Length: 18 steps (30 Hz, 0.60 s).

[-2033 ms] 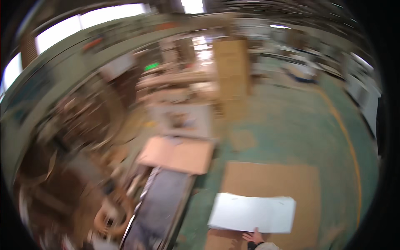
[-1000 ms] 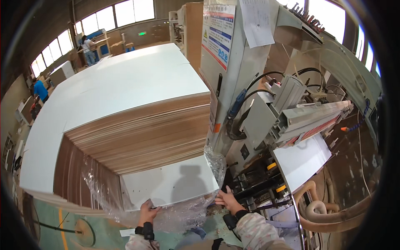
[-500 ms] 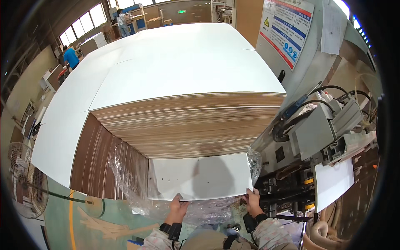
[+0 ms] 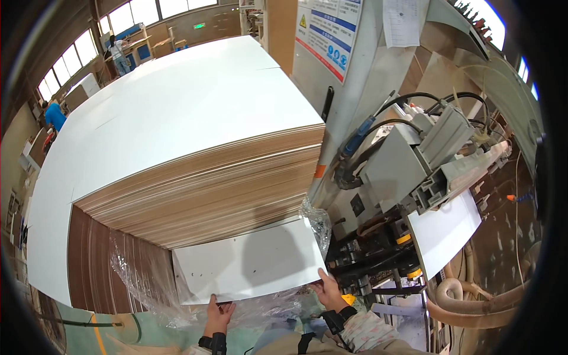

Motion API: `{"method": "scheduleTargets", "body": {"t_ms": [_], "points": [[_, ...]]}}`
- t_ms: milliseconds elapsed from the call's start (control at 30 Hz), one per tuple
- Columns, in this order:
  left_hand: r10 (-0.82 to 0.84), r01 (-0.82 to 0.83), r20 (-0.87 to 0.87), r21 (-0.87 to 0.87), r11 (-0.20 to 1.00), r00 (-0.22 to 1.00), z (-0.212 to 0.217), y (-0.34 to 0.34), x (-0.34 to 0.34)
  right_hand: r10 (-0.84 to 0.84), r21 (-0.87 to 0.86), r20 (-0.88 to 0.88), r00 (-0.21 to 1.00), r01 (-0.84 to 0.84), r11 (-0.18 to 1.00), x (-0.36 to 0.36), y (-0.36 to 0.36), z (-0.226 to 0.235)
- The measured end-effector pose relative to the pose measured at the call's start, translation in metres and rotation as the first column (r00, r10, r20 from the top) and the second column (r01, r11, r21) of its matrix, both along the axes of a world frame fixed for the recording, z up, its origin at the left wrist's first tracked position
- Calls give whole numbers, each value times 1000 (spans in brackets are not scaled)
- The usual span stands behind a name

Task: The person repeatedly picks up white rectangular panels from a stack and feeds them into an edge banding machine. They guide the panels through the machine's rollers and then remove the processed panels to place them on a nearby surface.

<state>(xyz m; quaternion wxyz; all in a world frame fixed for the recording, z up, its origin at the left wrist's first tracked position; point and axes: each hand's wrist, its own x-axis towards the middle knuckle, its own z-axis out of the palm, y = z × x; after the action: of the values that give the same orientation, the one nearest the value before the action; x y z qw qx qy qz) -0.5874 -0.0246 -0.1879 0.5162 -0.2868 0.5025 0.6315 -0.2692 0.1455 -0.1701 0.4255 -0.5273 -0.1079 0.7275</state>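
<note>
In the notch at the near side of the stack: one panel, white, oblong, thin, lying roughly flat, low against the stack's cut faces. A few dark specks and a shadow on its upper face.

Handling, as judged: stiff board, perhaps giving a little along its length; moderate weight, more awkward than heavy. Smooth face, likely slippery under dry fingers. Corners and edges probably prone to chipping; face prone to scratches. Best holds: the near long edge, well apart, thumbs above and fingers beneath, or the two short ends.

Position: panel just beyond both hands, its near edge meeting them, its bulk extending away toward the stack.

Left hand: at the near edge, left of the middle; partly curled, thumb at the edge, other fingers loosely spread below; has hold of the edge, firmness not told.

Right hand: at the near right corner; thumb up over the edge, fingers bent beneath; has hold of the corner, fingertips partly hidden.

Adjacent: clear film, crumpled, beside and below the panel; machine, grey, to the right.
</note>
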Motion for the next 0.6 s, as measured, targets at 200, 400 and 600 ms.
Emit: {"method": "scheduleTargets", "body": {"t_ms": [200,400,600], "points": [[40,-39,-63,13,999,997,3,4,-5,96,1,-90,991,-96,995,11,3,2],[3,1,-214,21,1000,977,-1,-5,-15,84,178,206,975,-122,976,-18,11,38],[-339,348,-604,-106,931,722,17,-19,-30,66,227,181,981,-107,968,-11,3,26]]}}
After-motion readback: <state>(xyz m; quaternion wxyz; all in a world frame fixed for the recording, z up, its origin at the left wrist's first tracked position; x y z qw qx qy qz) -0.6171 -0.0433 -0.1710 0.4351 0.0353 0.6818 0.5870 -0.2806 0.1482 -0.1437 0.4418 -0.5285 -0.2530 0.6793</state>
